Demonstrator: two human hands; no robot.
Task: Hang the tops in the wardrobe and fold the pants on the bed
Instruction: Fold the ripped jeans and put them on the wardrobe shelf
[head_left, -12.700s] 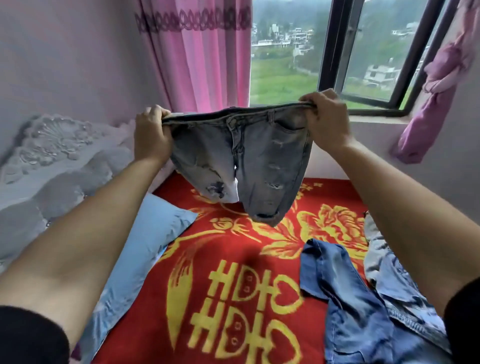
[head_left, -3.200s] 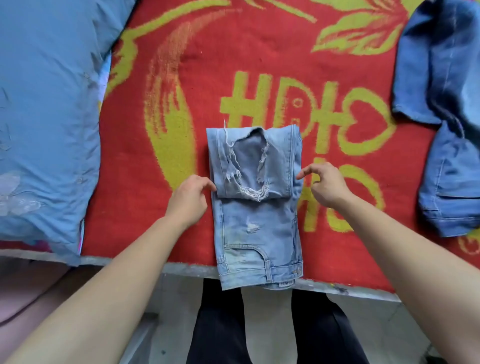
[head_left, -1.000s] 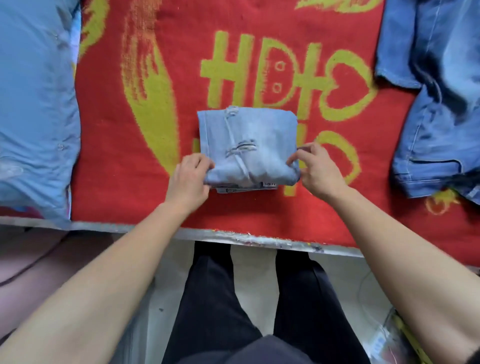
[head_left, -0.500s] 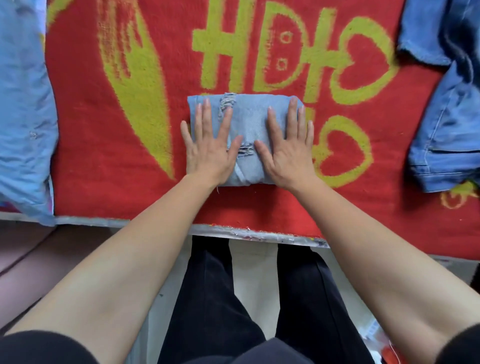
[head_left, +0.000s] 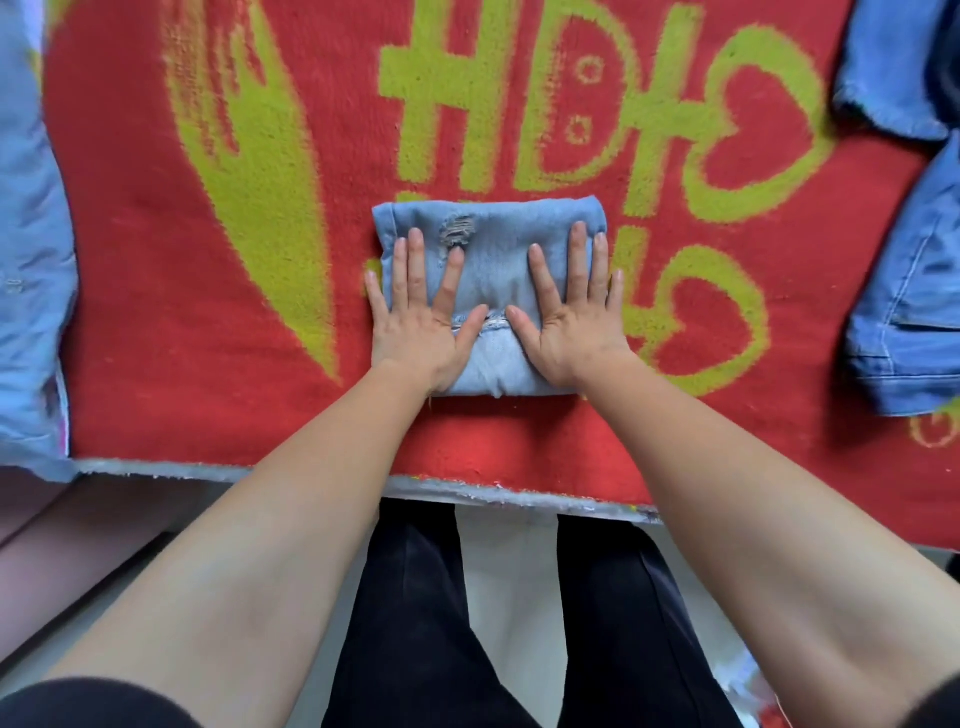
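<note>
Both hands lie flat on the folded jeans (head_left: 498, 249), which sit on the bed (head_left: 156, 470), approx. mid-way across the red blanket (head_left: 130, 322) and a little in from the near edge. Pale denim, folded into a compact rectangle. One frayed rip shows on top towards the far side, and a 2nd frayed strip lies btwn the two thumbs.

The L hand (head_left: 415, 325) covers the left half, fingers straight & spread, little finger hanging off the side onto the blanket. The R hand (head_left: 571, 322) mirrors it on the right half, fingers straight too, little finger at the bundle's right edge. Neither hand grips anything: palms down, pressing on the cloth. Thumbs point inward, tips near each other but apart.

The blanket has big yellow-green characters w/ heart shapes (plus a leaf-like swoosh on the left). A light blue pillow (head_left: 26, 260) lies along the left side, well apart from the jeans. Over on the right a darker blue denim garment (head_left: 904, 312) lies crumpled, stitching and a hem visible; can't tell what sort of piece it is. The person stands tight against the bed, black trousers (head_left: 415, 623) below, pale floor (head_left: 509, 561) btwn the legs.
</note>
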